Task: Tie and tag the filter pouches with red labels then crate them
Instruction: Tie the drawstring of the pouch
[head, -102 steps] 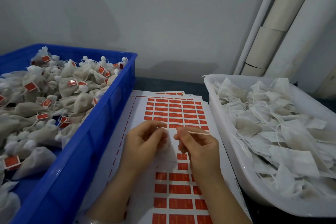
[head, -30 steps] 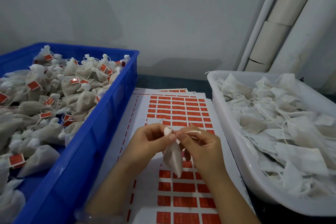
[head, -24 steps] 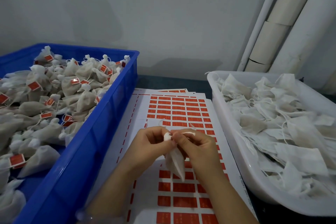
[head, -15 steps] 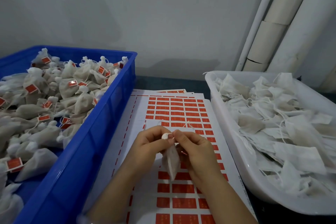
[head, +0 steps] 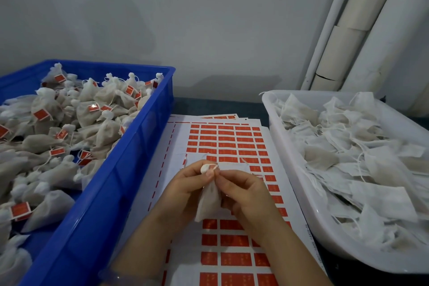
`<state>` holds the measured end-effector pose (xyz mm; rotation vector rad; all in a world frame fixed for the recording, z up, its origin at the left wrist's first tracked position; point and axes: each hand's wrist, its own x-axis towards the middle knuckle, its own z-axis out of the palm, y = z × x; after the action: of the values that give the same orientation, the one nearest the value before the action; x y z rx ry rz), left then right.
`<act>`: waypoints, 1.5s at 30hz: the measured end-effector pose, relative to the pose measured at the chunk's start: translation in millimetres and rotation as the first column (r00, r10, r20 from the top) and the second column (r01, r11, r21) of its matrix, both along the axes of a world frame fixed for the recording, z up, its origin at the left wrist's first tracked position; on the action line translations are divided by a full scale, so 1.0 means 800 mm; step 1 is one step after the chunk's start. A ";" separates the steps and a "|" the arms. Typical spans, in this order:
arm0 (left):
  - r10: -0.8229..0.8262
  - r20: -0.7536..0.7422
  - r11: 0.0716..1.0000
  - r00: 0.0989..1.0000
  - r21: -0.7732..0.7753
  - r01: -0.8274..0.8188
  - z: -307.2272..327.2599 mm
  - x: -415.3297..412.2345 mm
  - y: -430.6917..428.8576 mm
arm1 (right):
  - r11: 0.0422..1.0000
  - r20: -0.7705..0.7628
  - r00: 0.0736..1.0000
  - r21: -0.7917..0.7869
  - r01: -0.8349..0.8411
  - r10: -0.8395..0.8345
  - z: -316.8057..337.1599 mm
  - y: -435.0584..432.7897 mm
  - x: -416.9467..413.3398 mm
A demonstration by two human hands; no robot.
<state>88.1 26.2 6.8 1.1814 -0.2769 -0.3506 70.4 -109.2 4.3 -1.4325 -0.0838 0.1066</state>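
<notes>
A small white filter pouch [head: 209, 199] hangs between my hands above the sheet of red labels [head: 227, 144]. My left hand [head: 185, 188] pinches the gathered neck of the pouch, its white tip showing above the thumb. My right hand [head: 243, 190] pinches the thin drawstring right beside that neck. The blue crate [head: 130, 169] at the left holds several tied pouches with red tags. The white tub [head: 301, 193] at the right holds several flat pouches with loose strings.
A grey wall stands close behind the table. White pipes and a cardboard tube [head: 343, 37] lean in the right corner. More label sheets [head: 220, 116] lie stacked under the top one, between crate and tub.
The pouch's neck has been drawn tight and now hangs bunched from my left fingers. My right hand has worked the string close to the neck. Both hands stay over the label sheet.
</notes>
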 end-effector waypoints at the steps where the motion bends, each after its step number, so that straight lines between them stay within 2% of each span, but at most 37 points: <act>1: -0.013 -0.005 1.000 1.000 0.002 0.013 0.000 0.000 0.001 | 1.000 -0.002 1.000 0.011 -0.004 0.004 0.000 0.001 -0.001; 5: -0.044 -0.029 0.999 0.999 0.001 0.044 0.001 0.003 0.000 | 0.983 -0.046 0.998 0.179 -0.040 0.049 -0.003 0.001 0.000; 8: -0.068 -0.021 0.998 0.997 0.009 0.068 0.002 0.003 0.001 | 0.976 -0.034 0.997 0.209 -0.059 0.067 -0.003 -0.001 0.002; 11: -0.009 -0.004 1.000 1.000 0.012 0.009 0.006 0.001 -0.002 | 0.999 0.056 0.998 0.049 0.019 -0.022 -0.003 0.005 -0.001; 13: 0.107 -0.017 0.994 0.994 0.016 -0.107 0.006 -0.001 -0.006 | 0.987 0.166 0.980 -0.103 0.126 -0.108 -0.005 0.011 -0.002; 16: 0.286 0.037 0.946 0.958 0.147 -0.288 0.002 -0.002 -0.013 | 0.945 0.295 0.938 -0.211 0.251 -0.184 -0.007 0.015 -0.005; 23: 0.450 0.146 0.835 0.881 0.279 -0.474 -0.001 -0.001 -0.022 | 0.865 0.507 0.840 -0.315 0.390 -0.194 -0.009 0.017 -0.004; 27: 0.489 0.153 0.832 0.858 0.214 -0.512 0.000 -0.001 -0.022 | 0.852 0.537 0.825 -0.338 0.399 -0.174 -0.010 0.016 -0.002; 30: 0.471 0.200 0.847 0.859 0.169 -0.504 0.002 -0.004 -0.019 | 0.854 0.549 0.818 -0.331 0.401 -0.171 -0.011 0.015 -0.001; 33: 0.420 0.291 0.853 0.859 0.195 -0.484 0.004 -0.005 -0.014 | 0.858 0.558 0.813 -0.324 0.399 -0.167 -0.010 0.014 -0.002; 41: 0.308 0.597 0.728 0.740 0.353 -0.588 0.009 -0.009 -0.011 | 0.838 0.587 0.793 -0.340 0.426 -0.164 -0.010 0.010 0.000; 43: 0.296 0.632 0.704 0.716 0.362 -0.611 0.008 -0.010 -0.013 | 0.836 0.580 0.796 -0.343 0.429 -0.171 -0.011 0.010 0.000; 45: 0.296 0.619 0.704 0.728 0.373 -0.604 0.007 -0.011 -0.015 | 0.835 0.571 0.800 -0.338 0.434 -0.185 -0.012 0.010 0.001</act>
<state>79.0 14.0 12.5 1.8778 -0.3348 0.4027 70.8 -101.2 -5.5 -1.8991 -0.2738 -0.5908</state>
